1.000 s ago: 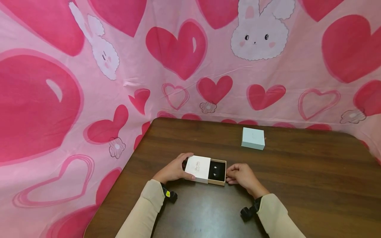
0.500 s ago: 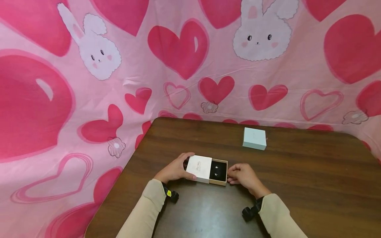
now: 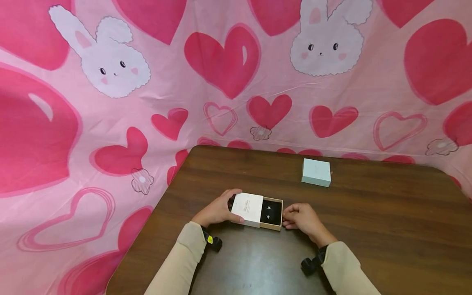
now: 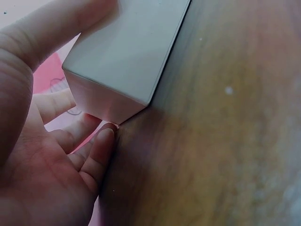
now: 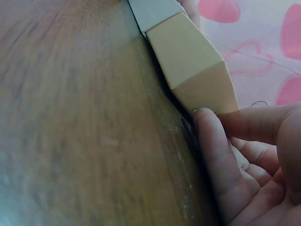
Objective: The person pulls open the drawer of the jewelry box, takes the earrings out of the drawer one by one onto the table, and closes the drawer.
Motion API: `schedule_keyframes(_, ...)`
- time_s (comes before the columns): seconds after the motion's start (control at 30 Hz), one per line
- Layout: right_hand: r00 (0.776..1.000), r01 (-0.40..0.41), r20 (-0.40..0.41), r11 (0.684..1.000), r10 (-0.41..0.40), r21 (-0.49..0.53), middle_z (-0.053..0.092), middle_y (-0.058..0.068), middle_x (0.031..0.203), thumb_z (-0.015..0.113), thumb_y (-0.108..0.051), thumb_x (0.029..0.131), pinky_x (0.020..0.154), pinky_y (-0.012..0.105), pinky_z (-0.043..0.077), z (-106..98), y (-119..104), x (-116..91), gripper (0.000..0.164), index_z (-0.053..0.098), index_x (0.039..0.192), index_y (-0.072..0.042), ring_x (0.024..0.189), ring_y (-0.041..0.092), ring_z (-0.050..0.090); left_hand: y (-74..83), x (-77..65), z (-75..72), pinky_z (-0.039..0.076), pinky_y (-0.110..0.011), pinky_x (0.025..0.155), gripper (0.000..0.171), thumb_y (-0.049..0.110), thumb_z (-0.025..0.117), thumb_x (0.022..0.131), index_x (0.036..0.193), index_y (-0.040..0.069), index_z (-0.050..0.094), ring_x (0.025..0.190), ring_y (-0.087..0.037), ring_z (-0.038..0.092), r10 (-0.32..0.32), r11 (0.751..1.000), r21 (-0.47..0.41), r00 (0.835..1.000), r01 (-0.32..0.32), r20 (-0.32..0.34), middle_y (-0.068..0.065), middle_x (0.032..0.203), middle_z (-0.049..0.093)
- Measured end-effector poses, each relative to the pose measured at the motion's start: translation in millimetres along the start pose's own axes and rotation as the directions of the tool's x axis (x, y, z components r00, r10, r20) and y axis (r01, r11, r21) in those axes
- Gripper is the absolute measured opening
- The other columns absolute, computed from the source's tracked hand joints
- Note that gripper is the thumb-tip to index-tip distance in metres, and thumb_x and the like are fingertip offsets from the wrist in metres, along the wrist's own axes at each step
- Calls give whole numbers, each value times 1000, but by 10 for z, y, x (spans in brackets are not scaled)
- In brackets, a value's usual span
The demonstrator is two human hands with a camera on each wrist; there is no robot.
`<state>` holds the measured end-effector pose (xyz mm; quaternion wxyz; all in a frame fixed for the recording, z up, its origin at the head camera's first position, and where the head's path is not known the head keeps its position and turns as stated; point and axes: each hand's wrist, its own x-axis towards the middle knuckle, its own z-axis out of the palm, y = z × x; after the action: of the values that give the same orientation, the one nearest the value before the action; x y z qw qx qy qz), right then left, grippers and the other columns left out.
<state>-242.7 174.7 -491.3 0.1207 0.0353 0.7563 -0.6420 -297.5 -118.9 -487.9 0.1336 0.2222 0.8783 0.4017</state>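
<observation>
A white jewelry box [image 3: 248,208] with small lettering on its sleeve lies on the table, its tan drawer [image 3: 271,225] part-way out to the right. Two small star earrings [image 3: 268,212] sit on the drawer's black insert [image 3: 274,208]. My left hand [image 3: 218,209] grips the sleeve's left end, thumb along the near edge and fingers on the far side. At the drawer's right end, my right hand [image 3: 300,218] has thumb and index finger pinched together. The right wrist view shows these fingertips right against the drawer's end face [image 5: 209,89]; what they pinch is mostly hidden.
A second, pale blue-white box [image 3: 316,172] sits closed farther back, right of the middle. The brown wooden table [image 3: 387,213] reaches back to a pink cloth [image 3: 273,69] printed with hearts and rabbits, which also hangs along the left side.
The head view has shifted slightly, so the table and hands appear a little farther right. Both hands keep their hold, and the drawer sticks out about as far as before.
</observation>
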Motion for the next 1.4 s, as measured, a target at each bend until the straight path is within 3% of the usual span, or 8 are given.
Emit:
schedule_keyframes(0.43,998,50,24,999,-50,12,62,16,80,57,-5,85,60,37,50,-41,31,-12,16,59,91,10,68,26,62,15,-13,6,34,-37,86,101,54,79,49,134,26,32,101,-14,40,-1,1000,-12,1000,2,5,9,119,37)
schedule_keyframes(0.6,997,67,41,998,-67,4,63,17,84,56,-7,86,61,37,50,-78,26,-22,18,59,92,10,69,27,62,12,-16,10,34,-39,87,98,53,79,50,133,31,31,101,-14,40,-16,1000,-21,1000,16,10,8,119,37)
schedule_keyframes(0.87,992,104,80,994,-102,-26,63,17,84,57,-12,86,61,38,50,-98,-18,-48,21,59,92,8,70,28,61,25,-38,6,33,-41,88,98,55,79,49,132,33,31,103,-15,40,-34,999,-15,999,34,5,8,121,37)
schedule_keyframes(1.4,984,164,86,985,-158,-62,64,17,84,56,-14,88,62,37,50,-135,-139,-97,22,59,93,7,72,30,61,34,-50,-5,32,-42,89,98,54,79,51,133,32,31,103,-14,39,-21,1000,-13,1000,21,9,8,121,37)
